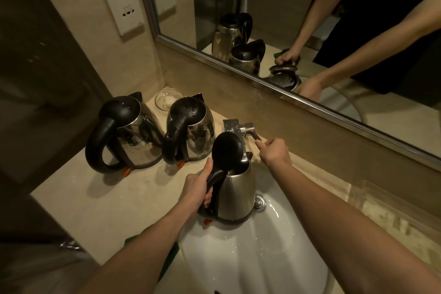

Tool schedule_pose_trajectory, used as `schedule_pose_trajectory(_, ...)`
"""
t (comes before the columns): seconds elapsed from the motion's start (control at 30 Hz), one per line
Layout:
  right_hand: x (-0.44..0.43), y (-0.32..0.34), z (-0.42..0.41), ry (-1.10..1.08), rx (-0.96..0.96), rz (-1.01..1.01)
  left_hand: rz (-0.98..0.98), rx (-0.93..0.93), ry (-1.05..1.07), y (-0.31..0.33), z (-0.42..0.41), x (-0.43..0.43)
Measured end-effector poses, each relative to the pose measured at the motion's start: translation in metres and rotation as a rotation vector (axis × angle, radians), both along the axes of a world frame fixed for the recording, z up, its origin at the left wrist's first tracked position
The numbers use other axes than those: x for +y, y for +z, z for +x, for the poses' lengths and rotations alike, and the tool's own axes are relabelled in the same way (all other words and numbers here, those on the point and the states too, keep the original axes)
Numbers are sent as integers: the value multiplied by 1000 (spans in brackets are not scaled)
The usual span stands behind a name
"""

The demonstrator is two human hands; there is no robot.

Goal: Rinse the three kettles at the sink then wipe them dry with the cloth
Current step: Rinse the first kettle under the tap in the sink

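The left hand point(199, 187) is wrapped around the black handle of a steel kettle point(235, 194), fingers curled tight on the grip. This kettle sits upright at the back of the white sink point(250, 253), its base low in the bowl just beside the chrome drain plug point(259, 203). Its black lid point(226, 148) stands flipped open, and the tap spout point(245, 161) reaches over the open mouth.

The right hand point(274, 151) is closed around the end of the tap lever point(256, 137), thumb and fingers pinching it, with the forearm stretched across the bowl.

Two more kettles stand on the desk point(114, 198) to the left of the sink, side by side and nearly touching, both upright with lids shut. The far left kettle point(126, 131) has its handle toward the camera; the middle kettle point(191, 130) shows water drops on its black lid. A small glass dish point(168, 102) sits behind them in the corner.

A green cloth point(173, 249) lies on the desk at the sink's near left edge, mostly hidden under the left forearm. A mirror point(310, 19) above the backsplash reflects the kettles and both arms.
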State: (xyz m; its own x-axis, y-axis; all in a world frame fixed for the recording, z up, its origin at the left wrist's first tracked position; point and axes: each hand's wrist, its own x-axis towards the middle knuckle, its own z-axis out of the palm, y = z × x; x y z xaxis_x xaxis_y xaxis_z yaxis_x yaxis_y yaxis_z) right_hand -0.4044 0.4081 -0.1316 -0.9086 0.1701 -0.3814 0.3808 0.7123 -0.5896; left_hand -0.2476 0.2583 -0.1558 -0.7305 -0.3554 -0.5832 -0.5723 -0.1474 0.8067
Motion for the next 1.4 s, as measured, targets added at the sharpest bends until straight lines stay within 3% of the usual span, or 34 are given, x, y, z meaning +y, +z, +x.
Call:
schedule_pose_trajectory(0.4, -1, -3, -3, -13, 0, 0, 8, 20, 6, 4, -1, 0)
schedule_pose_trajectory(0.7, 6, -2, -1, 138, 101, -115, 29, 28, 32, 4, -1, 0)
schedule_pose_trajectory(1.4, 21, 6, 21, 285, -100, -279, -4, 29, 34, 8, 1, 7)
